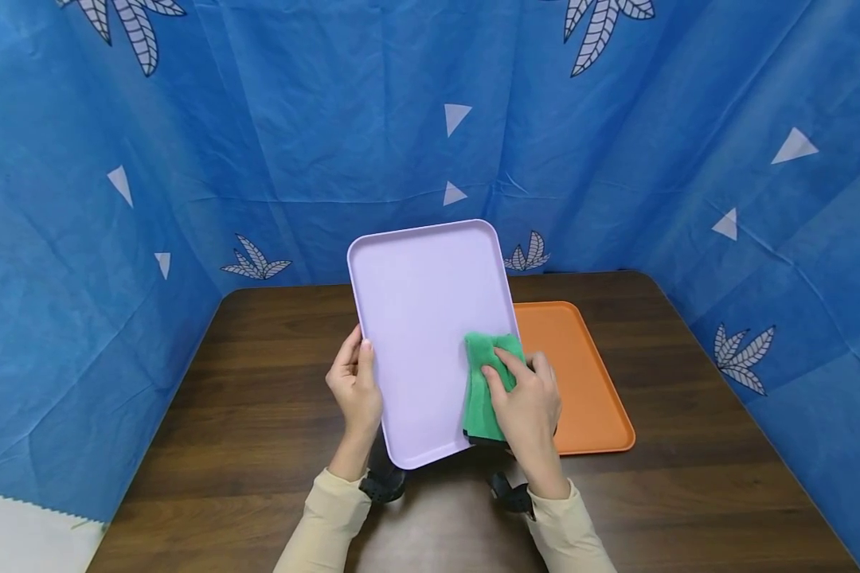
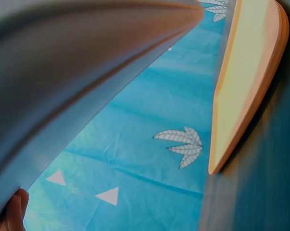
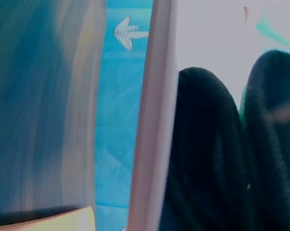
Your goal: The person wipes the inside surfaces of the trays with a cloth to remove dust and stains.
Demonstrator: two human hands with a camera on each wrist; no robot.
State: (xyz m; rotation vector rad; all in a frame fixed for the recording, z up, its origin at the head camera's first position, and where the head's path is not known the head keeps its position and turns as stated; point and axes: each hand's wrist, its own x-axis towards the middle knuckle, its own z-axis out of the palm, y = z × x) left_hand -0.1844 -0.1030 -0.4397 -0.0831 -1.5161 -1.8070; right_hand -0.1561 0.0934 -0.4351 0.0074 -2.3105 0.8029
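Observation:
A lavender rectangular tray (image 1: 423,310) is held up tilted above the table, its inner face toward the head camera. My left hand (image 1: 357,386) grips its left edge, thumb on the rim; in the left wrist view the tray's underside (image 2: 77,62) fills the upper left, with fingertips (image 2: 16,211) at its edge. My right hand (image 1: 529,402) pinches a folded green cloth (image 1: 482,398) against the tray's lower right part. The cloth (image 3: 207,154) looks dark in the right wrist view, lying beside the tray's rim (image 3: 154,120).
An orange tray (image 1: 588,390) lies on the dark wooden table (image 1: 258,414), partly hidden behind the lavender one. Blue curtains (image 1: 315,143) with leaf and triangle prints surround the table at the back and both sides. Something white (image 1: 29,533) shows at the lower left.

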